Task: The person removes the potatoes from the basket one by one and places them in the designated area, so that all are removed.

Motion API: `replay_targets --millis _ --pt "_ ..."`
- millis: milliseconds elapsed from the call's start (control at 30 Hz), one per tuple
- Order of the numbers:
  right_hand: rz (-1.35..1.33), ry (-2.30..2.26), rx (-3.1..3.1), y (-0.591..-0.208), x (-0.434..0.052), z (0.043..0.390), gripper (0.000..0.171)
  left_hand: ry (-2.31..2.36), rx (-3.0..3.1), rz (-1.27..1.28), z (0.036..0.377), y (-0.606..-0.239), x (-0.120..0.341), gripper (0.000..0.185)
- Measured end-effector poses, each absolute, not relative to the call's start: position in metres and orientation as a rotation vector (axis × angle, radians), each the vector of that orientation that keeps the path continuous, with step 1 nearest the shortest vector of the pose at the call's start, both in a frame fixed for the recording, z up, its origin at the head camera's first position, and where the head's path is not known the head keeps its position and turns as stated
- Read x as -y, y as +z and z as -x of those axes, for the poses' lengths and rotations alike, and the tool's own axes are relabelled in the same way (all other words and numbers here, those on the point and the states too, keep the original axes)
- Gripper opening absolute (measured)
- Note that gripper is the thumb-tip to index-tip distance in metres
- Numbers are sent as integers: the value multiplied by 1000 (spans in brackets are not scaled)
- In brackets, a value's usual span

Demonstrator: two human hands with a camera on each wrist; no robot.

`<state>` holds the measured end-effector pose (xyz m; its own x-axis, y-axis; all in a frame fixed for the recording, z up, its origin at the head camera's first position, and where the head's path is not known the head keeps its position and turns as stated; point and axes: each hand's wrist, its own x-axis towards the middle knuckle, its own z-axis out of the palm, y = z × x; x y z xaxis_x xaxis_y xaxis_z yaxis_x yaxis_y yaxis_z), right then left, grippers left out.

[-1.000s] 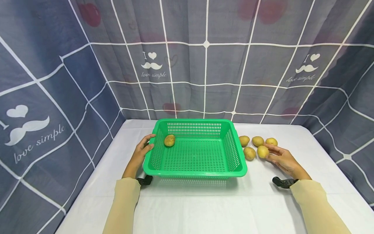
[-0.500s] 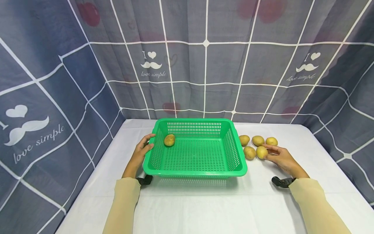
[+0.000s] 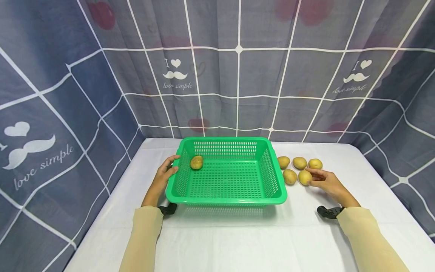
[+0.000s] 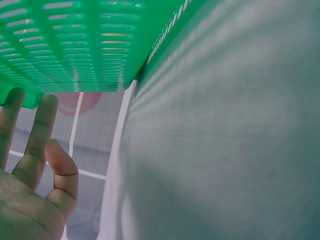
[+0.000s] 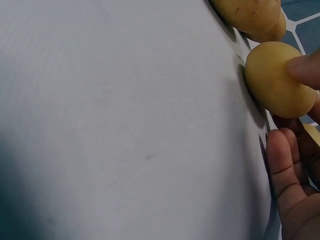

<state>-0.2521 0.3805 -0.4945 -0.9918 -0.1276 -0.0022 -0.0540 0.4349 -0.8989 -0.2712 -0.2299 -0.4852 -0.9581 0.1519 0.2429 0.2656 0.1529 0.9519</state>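
A green plastic basket (image 3: 224,201) with slotted walls stands on the white-covered table, one potato (image 3: 196,162) lying in its far left part. My left hand (image 3: 164,176) is at the basket's left side, fingers reaching to the rim; the left wrist view shows them fairly straight, fingertips (image 4: 47,102) right at the basket. On the right, my right hand (image 3: 327,184) pinches a smooth yellow potato (image 5: 275,80) between thumb and fingers, close to the cloth. In the right wrist view, the thumb (image 5: 305,70) presses on its near face, and the lower fingers lie beneath it.
Several more potatoes lie in a cluster right of the basket, among them a front one (image 3: 290,176) and a back right one (image 3: 315,163). A grey checked curtain (image 3: 217,75) hangs behind the table and along both sides.
My right hand, holding the potato, has shifted very slightly left beside the other potatoes. My left hand and the basket have stayed in place.
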Motion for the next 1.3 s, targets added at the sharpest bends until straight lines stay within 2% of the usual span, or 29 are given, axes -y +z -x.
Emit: replay_targets --millis 100,200,300,600,1300 --pt "137 -1669 -2586 -496 -382 251 65 -1943 2314 419 272 -486 230 51" --pt "128 -1770 -2536 -499 -383 250 52 -1944 2308 434 271 -486 230 50" --pt "120 -1845 -2499 -502 -383 249 50 -1947 2303 435 271 -487 230 50" --pt "50 -1700 -2633 -507 -378 249 71 -1948 2308 428 272 -486 231 51" --pt "13 -1607 -2685 -502 -374 252 71 -1965 2301 452 270 -485 230 50"
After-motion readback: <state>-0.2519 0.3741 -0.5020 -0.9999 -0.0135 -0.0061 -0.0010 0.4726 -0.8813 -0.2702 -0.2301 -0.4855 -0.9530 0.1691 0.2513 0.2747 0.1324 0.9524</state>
